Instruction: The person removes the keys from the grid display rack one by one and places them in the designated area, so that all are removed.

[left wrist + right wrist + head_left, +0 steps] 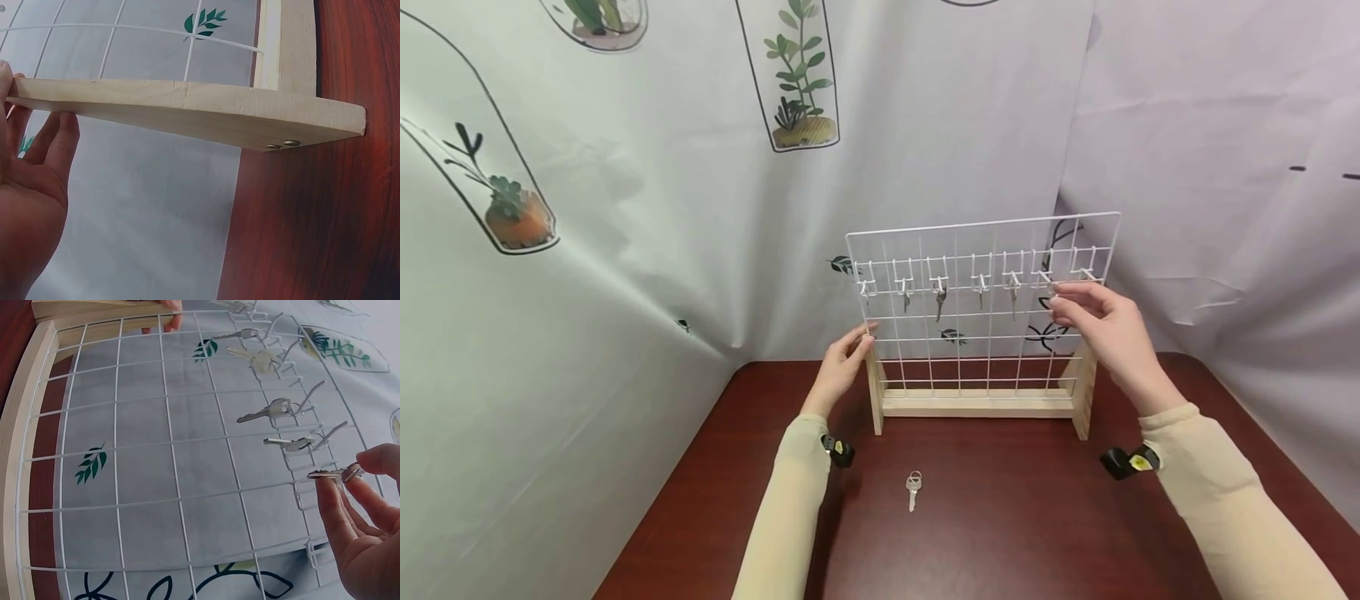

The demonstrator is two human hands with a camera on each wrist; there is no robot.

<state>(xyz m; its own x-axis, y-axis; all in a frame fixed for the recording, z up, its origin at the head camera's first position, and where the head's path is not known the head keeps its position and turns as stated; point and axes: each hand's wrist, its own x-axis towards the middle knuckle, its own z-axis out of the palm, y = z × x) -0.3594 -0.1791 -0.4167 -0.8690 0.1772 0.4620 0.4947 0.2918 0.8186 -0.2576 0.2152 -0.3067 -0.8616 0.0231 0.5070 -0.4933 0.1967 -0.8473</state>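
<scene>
A white wire grid rack (958, 339) in a wooden stand (977, 407) stands upright on the table. My left hand (842, 362) grips the upper part of its left wooden post, thumb on one side and fingers on the other; the left wrist view shows this post (187, 103) close up. Near the right end of the hook row, my right hand (1105, 329) pinches a small metal key (328, 475) with a ring, its blade pointing away from the fingertips. Several keys (272, 411) hang from hooks beside it. Another key (913, 492) with a ring lies on the table in front of the rack.
The rack's hook (1084, 273) at the far right is just past my right hand. The dark red table (1000, 517) carries the rack near its back edge. White cloth (955, 167) printed with plants hangs behind and at both sides.
</scene>
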